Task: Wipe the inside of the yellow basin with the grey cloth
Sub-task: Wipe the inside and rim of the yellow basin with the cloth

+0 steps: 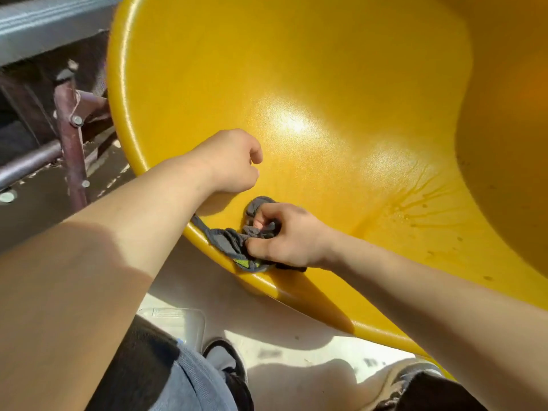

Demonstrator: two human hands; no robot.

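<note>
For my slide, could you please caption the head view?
Right hand bunches the grey cloth on the yellow basin rim; left hand, loosely closed, rests inside.

Dark red metal frame (pixel 69 126) with bolts, clear plastic container (pixel 178 320) on pale floor (pixel 296 366), black-and-white shoe (pixel 226 358)

yellow basin (pixel 296 69): glossy moulded plastic, finely pebbled, sheen mid-floor, water streaks right; grey cloth (pixel 231 241): soft, crumpled, matt fabric; far-left frame (pixel 69 120): dull maroon painted metal, bolted
</note>
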